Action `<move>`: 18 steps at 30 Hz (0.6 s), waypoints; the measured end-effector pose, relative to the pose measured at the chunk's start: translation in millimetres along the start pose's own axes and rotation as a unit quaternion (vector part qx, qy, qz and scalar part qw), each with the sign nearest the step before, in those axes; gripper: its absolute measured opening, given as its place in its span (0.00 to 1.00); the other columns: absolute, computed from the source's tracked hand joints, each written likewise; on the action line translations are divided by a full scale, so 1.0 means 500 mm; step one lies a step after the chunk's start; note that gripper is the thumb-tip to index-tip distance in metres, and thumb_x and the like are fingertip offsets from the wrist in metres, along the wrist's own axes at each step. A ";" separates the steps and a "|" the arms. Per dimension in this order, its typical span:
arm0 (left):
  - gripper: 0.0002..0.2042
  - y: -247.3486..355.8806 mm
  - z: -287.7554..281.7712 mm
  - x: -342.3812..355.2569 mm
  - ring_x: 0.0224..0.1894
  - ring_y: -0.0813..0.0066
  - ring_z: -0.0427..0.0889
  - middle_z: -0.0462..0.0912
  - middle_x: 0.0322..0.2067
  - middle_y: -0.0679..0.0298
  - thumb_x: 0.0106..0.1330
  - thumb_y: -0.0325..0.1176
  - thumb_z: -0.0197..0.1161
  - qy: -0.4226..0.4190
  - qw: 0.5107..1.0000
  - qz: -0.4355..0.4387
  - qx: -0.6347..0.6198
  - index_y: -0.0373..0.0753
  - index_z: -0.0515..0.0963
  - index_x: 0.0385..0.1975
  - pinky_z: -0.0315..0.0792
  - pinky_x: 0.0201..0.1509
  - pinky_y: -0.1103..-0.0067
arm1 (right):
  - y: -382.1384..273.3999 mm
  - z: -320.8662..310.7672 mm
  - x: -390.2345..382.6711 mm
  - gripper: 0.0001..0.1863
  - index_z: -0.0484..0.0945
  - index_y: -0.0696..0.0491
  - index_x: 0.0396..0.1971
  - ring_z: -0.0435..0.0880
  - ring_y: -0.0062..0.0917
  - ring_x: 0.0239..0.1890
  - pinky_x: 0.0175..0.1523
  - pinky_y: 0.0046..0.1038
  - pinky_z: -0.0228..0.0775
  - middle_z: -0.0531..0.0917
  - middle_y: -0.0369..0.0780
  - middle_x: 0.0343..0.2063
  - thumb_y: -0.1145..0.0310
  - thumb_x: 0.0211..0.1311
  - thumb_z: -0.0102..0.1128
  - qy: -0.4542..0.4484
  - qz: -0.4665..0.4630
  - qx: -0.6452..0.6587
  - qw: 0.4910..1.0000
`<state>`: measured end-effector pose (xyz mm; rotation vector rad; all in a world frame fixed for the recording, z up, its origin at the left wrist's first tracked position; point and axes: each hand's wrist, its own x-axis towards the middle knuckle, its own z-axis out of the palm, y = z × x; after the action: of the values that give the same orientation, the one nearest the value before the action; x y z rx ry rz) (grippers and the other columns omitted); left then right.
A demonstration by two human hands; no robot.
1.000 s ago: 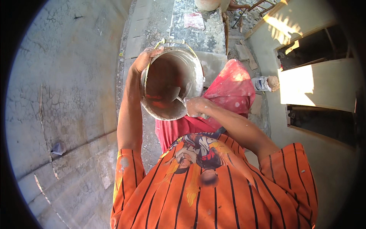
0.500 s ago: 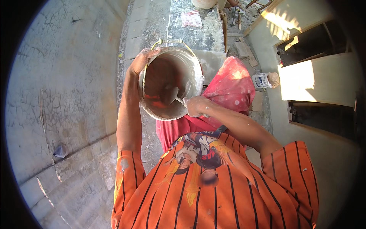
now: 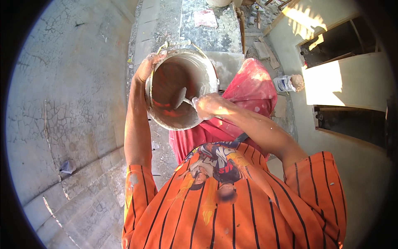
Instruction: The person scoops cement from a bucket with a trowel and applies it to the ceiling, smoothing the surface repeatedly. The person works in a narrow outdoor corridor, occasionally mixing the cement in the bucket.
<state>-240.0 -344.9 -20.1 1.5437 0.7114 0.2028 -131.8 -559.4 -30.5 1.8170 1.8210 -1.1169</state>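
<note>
A tilted plaster-stained bucket with a wire handle is held above my lap of red, splattered trousers. My left hand is closed on the upper left of its rim. My right hand grips the handle of a metal trowel, whose blade is inside the bucket. The bucket's inside is smeared grey and brown with some orange; how much it holds I cannot tell.
A cracked grey wall runs along my left. Ahead are a stained board with a paper and a container. At right lie wood scraps and an open sack, beside a wall with dark openings.
The bucket and my left hand have shifted a little leftward and up. My right hand has moved slightly left and higher, and the trowel blade sits farther left inside the bucket.
</note>
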 end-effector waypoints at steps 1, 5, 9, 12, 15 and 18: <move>0.18 0.009 0.000 -0.002 0.33 0.78 0.75 0.80 0.30 0.66 0.62 0.44 0.57 0.004 0.999 0.011 0.043 0.32 0.79 0.34 0.69 0.40 0.81 | -0.004 -0.031 -0.013 0.22 0.69 0.63 0.47 0.82 0.39 0.43 0.44 0.40 0.74 0.82 0.51 0.36 0.69 0.51 0.50 0.073 -0.018 0.042 0.996; 0.19 0.046 0.033 -0.018 0.33 0.78 0.75 0.80 0.31 0.66 0.62 0.44 0.57 -0.025 0.999 0.003 0.019 0.31 0.79 0.36 0.68 0.41 0.81 | -0.007 -0.006 0.030 0.19 0.68 0.62 0.45 0.81 0.41 0.43 0.43 0.42 0.73 0.82 0.51 0.35 0.71 0.54 0.44 0.191 -0.025 0.134 0.972; 0.20 -0.012 -0.004 -0.009 0.37 0.77 0.75 0.80 0.33 0.66 0.63 0.45 0.56 0.062 0.998 0.017 0.021 0.30 0.79 0.37 0.67 0.45 0.80 | 0.021 0.111 0.055 0.21 0.70 0.63 0.46 0.82 0.41 0.41 0.42 0.41 0.74 0.82 0.50 0.33 0.70 0.51 0.48 0.075 0.010 0.052 0.996; 0.20 -0.038 -0.027 0.000 0.39 0.77 0.75 0.80 0.35 0.66 0.63 0.44 0.55 0.004 0.997 -0.008 -0.071 0.30 0.79 0.38 0.67 0.46 0.80 | 0.032 0.040 0.013 0.21 0.71 0.63 0.44 0.82 0.41 0.40 0.42 0.40 0.74 0.83 0.49 0.33 0.69 0.50 0.49 0.017 -0.021 0.017 0.999; 0.19 -0.049 -0.038 0.007 0.42 0.77 0.73 0.79 0.37 0.65 0.64 0.44 0.55 -0.027 0.999 -0.009 -0.044 0.31 0.78 0.40 0.65 0.49 0.80 | -0.003 -0.015 0.006 0.19 0.71 0.62 0.44 0.83 0.41 0.37 0.41 0.39 0.74 0.82 0.50 0.33 0.70 0.50 0.48 0.110 -0.041 0.060 0.991; 0.19 0.009 -0.001 -0.012 0.43 0.77 0.73 0.79 0.38 0.64 0.63 0.43 0.55 -0.012 1.000 -0.003 0.020 0.31 0.78 0.40 0.65 0.50 0.80 | -0.033 0.009 0.029 0.18 0.68 0.62 0.44 0.82 0.42 0.38 0.41 0.38 0.74 0.81 0.52 0.34 0.71 0.54 0.46 0.198 -0.047 0.121 0.972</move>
<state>-243.4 -347.5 -14.1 1.5793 0.7056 0.1665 -150.4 -550.6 -39.0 2.2487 2.0836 -1.1121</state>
